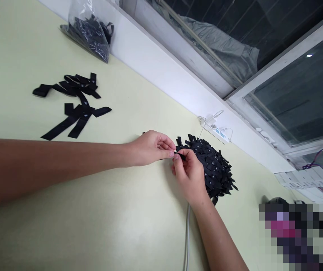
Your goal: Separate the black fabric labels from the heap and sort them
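Both hands meet near the middle of the view over the pale table. My left hand (pixel 153 148) pinches one end of a small black ribbon piece (pixel 182 156) between thumb and fingers. On the other side, my right hand (pixel 189 171) grips the same ribbon, with its fingertips touching or almost touching those of the left. Just beyond the right hand lies a large heap of black ribbon pieces (pixel 216 167) with small white marks. More black ribbon strips (pixel 84 109) are scattered loosely at the upper left. The fingers hide part of the held ribbon.
A clear plastic bag of black pieces (pixel 90 34) rests on the table (pixel 93 210) against the white ledge. A white power strip (pixel 216 131) with cables sits behind the heap. A grey cable (pixel 188 237) runs down the table. White boxes (pixel 305 177) and a blurred-out area are at right.
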`<state>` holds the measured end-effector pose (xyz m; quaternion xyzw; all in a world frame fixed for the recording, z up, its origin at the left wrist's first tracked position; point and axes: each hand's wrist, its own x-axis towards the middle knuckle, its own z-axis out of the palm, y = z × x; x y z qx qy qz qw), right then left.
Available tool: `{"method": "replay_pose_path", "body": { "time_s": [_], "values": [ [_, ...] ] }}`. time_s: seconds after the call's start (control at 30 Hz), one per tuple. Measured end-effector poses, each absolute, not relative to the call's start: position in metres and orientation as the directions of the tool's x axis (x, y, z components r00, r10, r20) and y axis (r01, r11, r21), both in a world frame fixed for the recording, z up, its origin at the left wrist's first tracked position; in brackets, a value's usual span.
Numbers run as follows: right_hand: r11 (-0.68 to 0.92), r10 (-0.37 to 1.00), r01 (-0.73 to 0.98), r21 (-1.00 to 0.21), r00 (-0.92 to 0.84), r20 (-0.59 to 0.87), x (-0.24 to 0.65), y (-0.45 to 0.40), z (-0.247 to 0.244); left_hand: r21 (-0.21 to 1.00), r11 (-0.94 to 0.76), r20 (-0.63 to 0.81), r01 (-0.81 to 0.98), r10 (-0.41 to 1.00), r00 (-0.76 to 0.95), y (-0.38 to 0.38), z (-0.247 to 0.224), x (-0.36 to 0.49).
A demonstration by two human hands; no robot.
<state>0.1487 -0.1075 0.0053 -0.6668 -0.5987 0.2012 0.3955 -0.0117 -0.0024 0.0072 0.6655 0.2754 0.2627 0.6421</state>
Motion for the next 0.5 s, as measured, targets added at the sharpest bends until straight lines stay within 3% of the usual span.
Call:
{"method": "replay_pose_path", "body": {
  "time_s": [0.2,0.5],
  "values": [
    [-0.001,0.97,0.518,-0.855,0.21,0.125,0.1503,-0.107,0.006,0.994,-0.101,0.091,-0.033,0.655,0.75,-0.0059,0.0039,-0.0104],
    [-0.008,0.954,0.473,-0.881,0.268,0.135,0.149,-0.1069,0.0089,0.982,-0.189,0.149,-0.033,0.641,0.753,-0.0051,-0.0005,-0.0089]
  ]
}}
